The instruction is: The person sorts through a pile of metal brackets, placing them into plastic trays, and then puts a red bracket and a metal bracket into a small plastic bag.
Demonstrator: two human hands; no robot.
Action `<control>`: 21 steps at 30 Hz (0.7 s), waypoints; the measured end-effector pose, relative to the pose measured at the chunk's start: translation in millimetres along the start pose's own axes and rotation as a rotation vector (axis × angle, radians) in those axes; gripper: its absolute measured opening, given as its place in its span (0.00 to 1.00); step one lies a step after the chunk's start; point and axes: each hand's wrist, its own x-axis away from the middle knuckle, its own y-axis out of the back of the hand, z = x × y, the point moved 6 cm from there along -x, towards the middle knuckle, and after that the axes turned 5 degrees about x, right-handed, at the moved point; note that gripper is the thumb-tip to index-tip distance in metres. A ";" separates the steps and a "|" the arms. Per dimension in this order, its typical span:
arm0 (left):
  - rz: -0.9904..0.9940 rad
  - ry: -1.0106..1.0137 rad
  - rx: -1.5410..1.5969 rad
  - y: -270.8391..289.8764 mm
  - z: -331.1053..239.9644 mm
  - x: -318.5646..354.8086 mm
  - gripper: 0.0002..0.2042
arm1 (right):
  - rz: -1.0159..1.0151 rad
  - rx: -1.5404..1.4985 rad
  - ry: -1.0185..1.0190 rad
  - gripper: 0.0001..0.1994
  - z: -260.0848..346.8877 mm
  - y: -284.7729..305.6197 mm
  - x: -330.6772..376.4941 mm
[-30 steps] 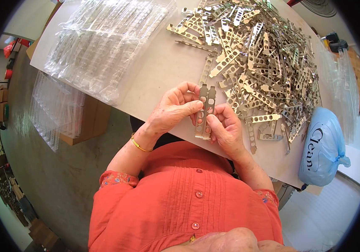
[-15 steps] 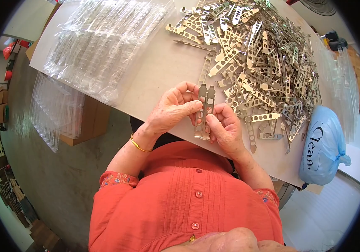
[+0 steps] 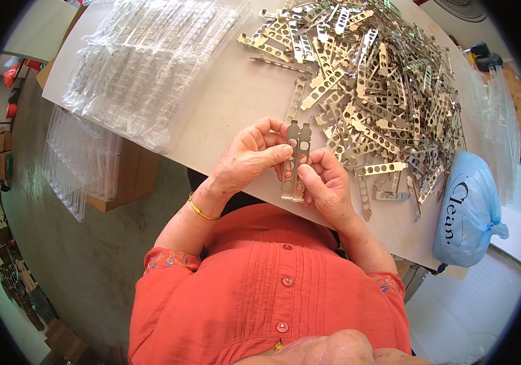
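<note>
Metal expansion-slot brackets, a pair (image 3: 292,129) punched with round holes, are held upright and side by side at the near edge of the pale tabletop (image 3: 218,115). The person's left hand (image 3: 255,152) pinches the pair from the left, its thumb laid across the front at mid-height; the right hand (image 3: 327,184) pinches the right edge a little lower, thumb in front and fingers curled. Just beyond them — ahead and to the right — spreads a large, tangled heap of similar brackets (image 3: 382,125). Clear plastic trays (image 3: 145,73) lie on the left of the tabletop, more stand below beside a cardboard box (image 3: 135,176), and a knotted blue plastic bag (image 3: 473,210) rests at the right corner. A gold-coloured bracelet (image 3: 202,210) circles the left wrist.
</note>
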 end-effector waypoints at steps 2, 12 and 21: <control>0.006 0.000 0.001 -1.6 -0.8 0.2 0.11 | 0.001 -0.002 0.001 0.03 0.2 0.1 0.4; -0.008 0.004 0.011 -1.1 -0.6 -1.3 0.11 | 0.011 -0.018 -0.006 0.03 1.1 0.6 -0.7; 0.005 0.012 -0.003 -2.7 -2.3 0.2 0.12 | 0.029 -0.030 -0.005 0.03 2.1 0.3 0.7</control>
